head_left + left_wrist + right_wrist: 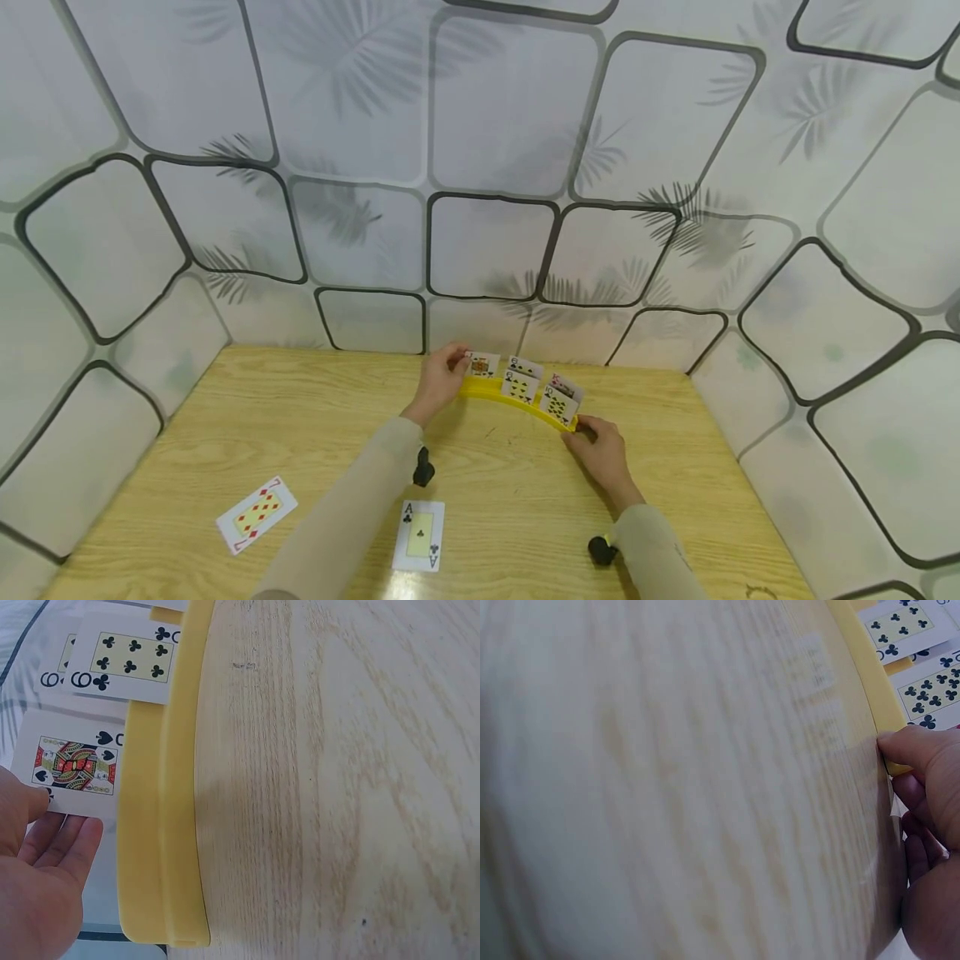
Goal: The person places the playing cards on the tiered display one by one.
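Note:
A curved yellow card holder (510, 398) stands near the back of the table with several playing cards upright in it. My left hand (441, 379) pinches the spade face card (75, 763) at its edge, by the holder's left end. The six of clubs (127, 656) stands beside it, overlapping another card behind. Around the holder's right end, my right hand (602, 454) grips with thumb and fingers, next to the ten of clubs (932, 691). In the right wrist view the thumb (911, 746) lies against the yellow end.
On the wooden table (510, 517), a seven of diamonds (257, 515) lies face up at the left and an ace of clubs (419, 536) at the front middle. Patterned fabric walls (495, 250) rise behind and at both sides.

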The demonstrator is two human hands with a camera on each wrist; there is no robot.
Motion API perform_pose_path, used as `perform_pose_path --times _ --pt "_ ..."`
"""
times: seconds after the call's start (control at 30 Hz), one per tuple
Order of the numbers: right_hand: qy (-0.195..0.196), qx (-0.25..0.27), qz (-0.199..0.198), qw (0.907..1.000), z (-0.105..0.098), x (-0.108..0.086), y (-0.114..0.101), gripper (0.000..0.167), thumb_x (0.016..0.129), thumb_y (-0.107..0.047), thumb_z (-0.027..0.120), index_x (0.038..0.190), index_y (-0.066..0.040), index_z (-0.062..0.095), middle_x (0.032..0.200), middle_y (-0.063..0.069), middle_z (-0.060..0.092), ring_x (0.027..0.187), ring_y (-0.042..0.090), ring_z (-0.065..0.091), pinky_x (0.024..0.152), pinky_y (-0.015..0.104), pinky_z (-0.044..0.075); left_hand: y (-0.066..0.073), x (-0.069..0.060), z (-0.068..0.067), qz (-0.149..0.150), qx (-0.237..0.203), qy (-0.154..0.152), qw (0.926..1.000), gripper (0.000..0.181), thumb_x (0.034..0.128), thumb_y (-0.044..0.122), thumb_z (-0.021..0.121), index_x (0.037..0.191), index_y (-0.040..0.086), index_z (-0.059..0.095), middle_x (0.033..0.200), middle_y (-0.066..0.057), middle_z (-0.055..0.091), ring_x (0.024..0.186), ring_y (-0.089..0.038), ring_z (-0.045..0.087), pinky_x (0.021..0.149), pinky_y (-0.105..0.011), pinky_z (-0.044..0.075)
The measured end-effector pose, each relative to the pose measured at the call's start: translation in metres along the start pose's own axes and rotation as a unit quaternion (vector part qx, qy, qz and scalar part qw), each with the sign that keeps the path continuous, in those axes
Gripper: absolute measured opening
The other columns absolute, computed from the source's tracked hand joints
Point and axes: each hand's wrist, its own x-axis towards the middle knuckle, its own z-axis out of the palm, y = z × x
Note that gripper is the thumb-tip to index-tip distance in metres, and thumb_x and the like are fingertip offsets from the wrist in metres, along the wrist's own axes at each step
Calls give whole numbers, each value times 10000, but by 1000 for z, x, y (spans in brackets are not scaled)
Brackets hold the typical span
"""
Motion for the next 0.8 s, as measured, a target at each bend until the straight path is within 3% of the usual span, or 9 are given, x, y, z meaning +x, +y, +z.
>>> perform_pose_path --times 0.53,0.8 --pt "-61 -21 58 10000 0 2 -1 469 953 -204 788 1348 22 672 1313 211 678 1336 384 516 1183 608 379 1 -2 1 71 -20 -72 9999 213 1048 48 633 1239 -12 706 1114 -194 747 1017 -327 694 919 -473 594" --pt "-50 -13 24 10000 -1 1 -3 463 952 -188 786 1342 33 672 1314 224 674 1352 403 516 1188 622 368 0 -2 -5 -206 -255 -321 9989 273 1062 75 620 1329 47 673 1207 -187 729 1127 -345 692 1003 -499 584"
